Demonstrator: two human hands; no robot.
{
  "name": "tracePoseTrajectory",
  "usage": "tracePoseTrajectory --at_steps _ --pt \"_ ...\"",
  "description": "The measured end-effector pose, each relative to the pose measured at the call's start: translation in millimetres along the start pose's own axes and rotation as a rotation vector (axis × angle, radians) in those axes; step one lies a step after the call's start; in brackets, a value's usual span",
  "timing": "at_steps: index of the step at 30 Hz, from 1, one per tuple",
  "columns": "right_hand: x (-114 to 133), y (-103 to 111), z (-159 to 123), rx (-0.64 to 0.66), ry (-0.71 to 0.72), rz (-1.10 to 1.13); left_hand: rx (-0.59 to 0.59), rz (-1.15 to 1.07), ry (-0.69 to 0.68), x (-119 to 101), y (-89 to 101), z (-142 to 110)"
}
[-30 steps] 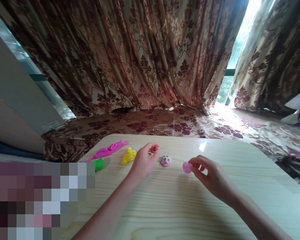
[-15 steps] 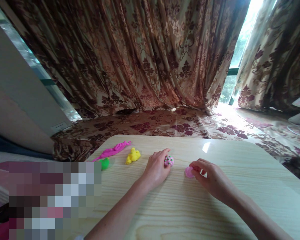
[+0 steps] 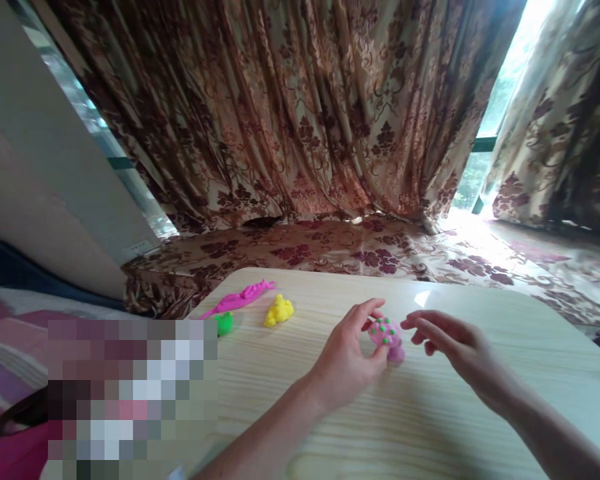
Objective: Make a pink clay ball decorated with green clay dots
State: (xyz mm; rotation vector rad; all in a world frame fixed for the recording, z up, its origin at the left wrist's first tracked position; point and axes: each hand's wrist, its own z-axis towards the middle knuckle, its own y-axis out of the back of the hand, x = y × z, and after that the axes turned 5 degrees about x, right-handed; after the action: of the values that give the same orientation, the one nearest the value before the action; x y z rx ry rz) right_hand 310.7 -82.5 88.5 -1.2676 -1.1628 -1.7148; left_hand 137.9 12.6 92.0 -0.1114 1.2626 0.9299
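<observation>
Between the thumb and fingers of my left hand (image 3: 351,348) is a rounded pink clay piece with green dots (image 3: 383,330). Directly below it, on the table, a plain pink clay lump (image 3: 396,354) shows; the two appear to touch, the dotted piece partly covering the lump. My right hand (image 3: 455,341) hovers just to the right of both, fingers apart and holding nothing.
On the left part of the pale wooden table (image 3: 280,373) lie a long magenta clay strip (image 3: 240,300), a green clay lump (image 3: 223,324) and a yellow clay lump (image 3: 279,311). A patterned curtain (image 3: 305,120) hangs behind. A blurred patch covers the lower left.
My left hand has carried the dotted clay rightward onto or against the plain pink lump. My right hand has let go of that lump and moved slightly away. The view has shifted a little.
</observation>
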Motion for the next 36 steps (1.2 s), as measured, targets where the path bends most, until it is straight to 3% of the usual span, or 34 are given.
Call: tracePoseTrajectory --at_steps 8,12,17,23,36 --pt "17 -7 -4 0.07 -0.053 0.203 0.026 -0.055 0.042 -9 -11.9 -1" --pt "15 -3 -2 0.017 -0.077 0.362 0.015 -0.054 0.05 -7 -10.3 1" --pt "2 6 3 -0.036 -0.144 0.466 -0.024 0.194 0.044 12 -10.7 6" --pt "-15 3 4 0.044 -0.247 0.464 0.081 0.468 -0.034 31 -20.4 9" --pt "-16 3 3 0.064 -0.329 0.225 0.109 0.562 -0.051 36 -22.3 7"
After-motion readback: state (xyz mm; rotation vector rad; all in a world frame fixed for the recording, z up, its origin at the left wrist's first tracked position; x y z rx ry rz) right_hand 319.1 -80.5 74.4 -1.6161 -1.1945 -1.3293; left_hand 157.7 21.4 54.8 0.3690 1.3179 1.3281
